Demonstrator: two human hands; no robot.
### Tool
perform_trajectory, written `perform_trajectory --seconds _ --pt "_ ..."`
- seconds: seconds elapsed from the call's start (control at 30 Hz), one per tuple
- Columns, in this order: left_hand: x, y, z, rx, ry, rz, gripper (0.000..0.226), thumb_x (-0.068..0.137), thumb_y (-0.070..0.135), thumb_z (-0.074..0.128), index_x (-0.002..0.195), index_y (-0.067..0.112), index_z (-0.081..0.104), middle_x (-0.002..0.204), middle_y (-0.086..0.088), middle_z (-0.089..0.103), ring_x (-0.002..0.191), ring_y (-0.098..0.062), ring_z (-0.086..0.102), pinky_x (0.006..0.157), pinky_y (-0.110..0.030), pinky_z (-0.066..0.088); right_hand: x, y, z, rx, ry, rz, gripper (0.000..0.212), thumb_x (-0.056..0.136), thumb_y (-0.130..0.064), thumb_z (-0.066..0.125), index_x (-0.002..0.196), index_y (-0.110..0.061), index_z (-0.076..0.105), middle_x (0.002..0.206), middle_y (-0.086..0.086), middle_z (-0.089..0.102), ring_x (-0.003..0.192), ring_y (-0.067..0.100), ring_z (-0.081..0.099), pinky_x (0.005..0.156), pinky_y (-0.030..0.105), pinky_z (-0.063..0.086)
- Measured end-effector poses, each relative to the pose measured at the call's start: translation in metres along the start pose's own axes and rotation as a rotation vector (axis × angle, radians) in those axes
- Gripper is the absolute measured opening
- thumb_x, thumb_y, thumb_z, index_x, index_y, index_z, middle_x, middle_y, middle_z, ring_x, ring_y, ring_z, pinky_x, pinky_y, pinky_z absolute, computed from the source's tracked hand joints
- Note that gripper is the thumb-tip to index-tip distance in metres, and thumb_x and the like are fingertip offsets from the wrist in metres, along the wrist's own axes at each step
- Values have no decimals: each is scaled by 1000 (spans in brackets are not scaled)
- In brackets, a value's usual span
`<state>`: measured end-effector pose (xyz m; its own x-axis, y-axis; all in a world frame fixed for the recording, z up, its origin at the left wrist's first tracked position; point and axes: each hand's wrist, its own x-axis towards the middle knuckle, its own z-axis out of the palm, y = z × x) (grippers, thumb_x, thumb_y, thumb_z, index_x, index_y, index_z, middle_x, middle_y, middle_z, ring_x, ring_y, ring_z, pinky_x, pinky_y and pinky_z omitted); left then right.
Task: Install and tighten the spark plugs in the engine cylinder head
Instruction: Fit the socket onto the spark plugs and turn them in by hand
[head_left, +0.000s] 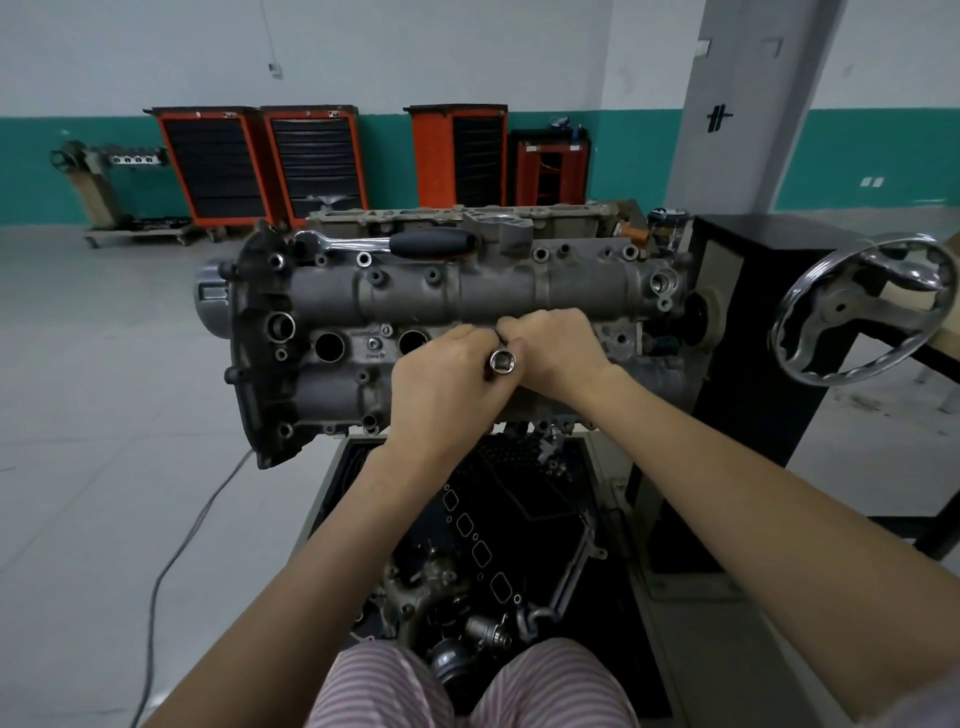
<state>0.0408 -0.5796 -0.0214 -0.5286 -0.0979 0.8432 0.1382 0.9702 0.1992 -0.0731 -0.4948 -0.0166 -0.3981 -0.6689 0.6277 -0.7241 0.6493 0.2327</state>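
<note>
The grey engine cylinder head (498, 291) sits on a stand in front of me, with two open spark plug wells (329, 347) showing at its left. My left hand (441, 384) grips a chrome socket (502, 362), its square drive end facing me. My right hand (558, 348) is curled right beside it over the middle wells, fingertips pinching something small and dark at the socket's far end; I cannot tell what it is. A ratchet wrench with a black handle (431, 243) lies on top of the head. No spark plug is clearly visible.
A chrome handwheel (862, 306) sticks out at the right of the stand, by a black cabinet (763, 332). Below the head a tray (498, 545) holds gaskets and loose engine parts. A grey cable (171, 566) runs across the floor at left. Orange tool carts (260, 161) line the far wall.
</note>
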Motion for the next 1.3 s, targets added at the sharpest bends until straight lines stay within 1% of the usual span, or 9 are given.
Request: perform_trajectory --seconds 0.13,0.23,0.37,0.53,0.7,0.87,0.97,1.07,1.3 --pt "1 1 0 13 -10 0 36 81 28 61 57 20 36 54 -3 51 48 -23 49 47 -22 18 -9 -1 4 116 189 -9 21 64 -21 52 52 -5 54 40 7 53 32 26 50 42 17 26" --pt "-2 3 2 3 -41 -36 31 84 24 63 60 13 46 62 -5 52 56 -25 50 49 -25 21 -10 0 7 137 176 -3 26 69 -24 44 55 -6 55 44 7 55 36 26 53 39 18 28" --pt "-3 6 2 10 -101 -126 29 88 28 57 73 16 35 74 5 38 65 -14 35 48 -27 13 -12 2 11 148 132 -10 15 70 -14 66 63 -3 58 53 12 60 45 32 57 41 26 32" --pt "0 7 1 34 -205 -177 29 87 39 52 78 19 32 80 8 36 69 -13 32 50 -30 17 -9 5 11 86 -50 35 19 84 -23 50 84 -6 59 80 12 67 75 34 62 54 32 29" --pt "5 11 5 232 -241 -309 48 89 55 43 63 16 55 53 4 38 61 -20 43 44 -23 15 -14 -2 5 181 130 -12 24 70 -15 48 50 -6 55 43 10 56 35 27 53 40 20 31" --pt "8 15 3 301 -208 -273 40 92 42 41 61 17 45 59 2 37 63 -20 37 46 -30 16 -14 -1 5 186 136 21 33 71 -24 36 50 -7 55 45 12 57 37 30 53 45 22 27" --pt "11 13 1 233 -237 -221 38 91 36 46 60 19 32 67 4 38 64 -18 37 45 -27 16 -10 2 7 155 -17 102 12 80 -21 49 73 -11 47 66 12 64 60 37 58 49 29 24" --pt "12 9 0 167 -286 -195 35 89 35 47 63 21 27 66 6 32 67 -17 37 46 -26 18 -11 1 8 146 10 78 15 77 -18 57 84 -6 52 66 12 64 58 36 58 48 30 24" --pt "6 -2 14 111 -241 -252 41 81 60 42 68 21 38 72 6 42 71 -22 45 54 -29 26 -14 -3 3 186 139 3 24 53 -3 78 53 -3 55 40 11 53 31 28 49 37 22 32"
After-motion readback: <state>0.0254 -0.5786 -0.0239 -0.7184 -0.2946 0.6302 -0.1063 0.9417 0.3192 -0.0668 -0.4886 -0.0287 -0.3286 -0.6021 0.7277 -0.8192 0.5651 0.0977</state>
